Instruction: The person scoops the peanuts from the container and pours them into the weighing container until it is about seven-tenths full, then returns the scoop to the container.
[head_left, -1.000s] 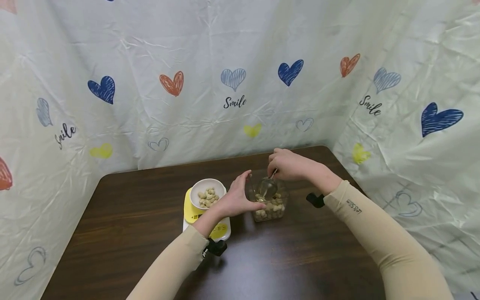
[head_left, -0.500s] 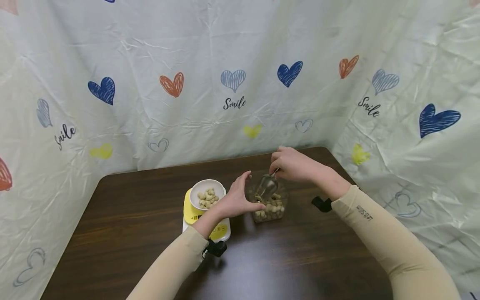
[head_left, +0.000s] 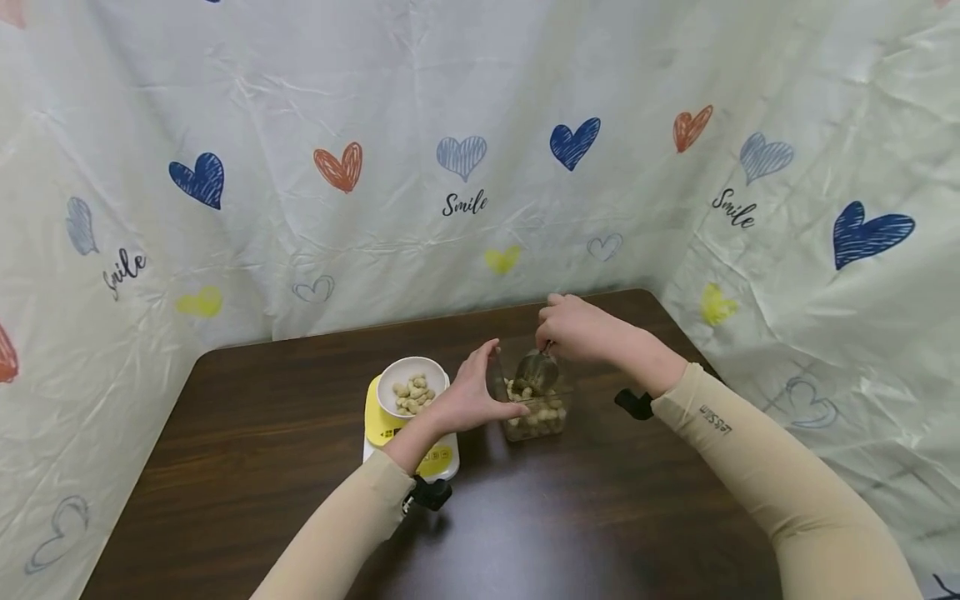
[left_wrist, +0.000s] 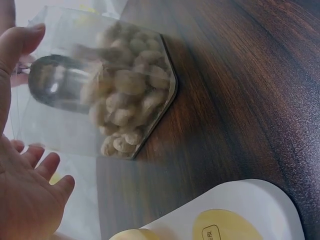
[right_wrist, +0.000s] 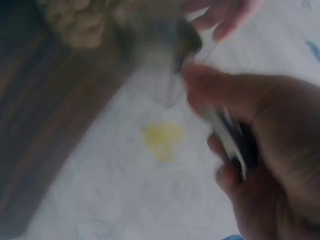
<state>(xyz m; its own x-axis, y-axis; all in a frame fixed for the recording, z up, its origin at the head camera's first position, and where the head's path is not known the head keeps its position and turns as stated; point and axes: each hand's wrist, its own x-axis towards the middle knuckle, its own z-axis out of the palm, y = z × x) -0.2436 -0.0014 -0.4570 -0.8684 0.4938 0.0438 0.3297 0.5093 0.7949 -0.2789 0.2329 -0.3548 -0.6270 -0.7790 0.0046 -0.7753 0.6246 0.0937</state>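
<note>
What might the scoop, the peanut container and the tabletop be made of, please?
Scoop: probably polished metal, being grey with bright glints.
Container: clear, smooth plastic or glass, since the peanuts show through its walls; which, I cannot tell.
Tabletop: dark wood or wood-look laminate, with streaky grain and a soft sheen.

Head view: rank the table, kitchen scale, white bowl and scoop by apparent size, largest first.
1. Table
2. Kitchen scale, by overall outline; partly covered
3. White bowl
4. Scoop
</note>
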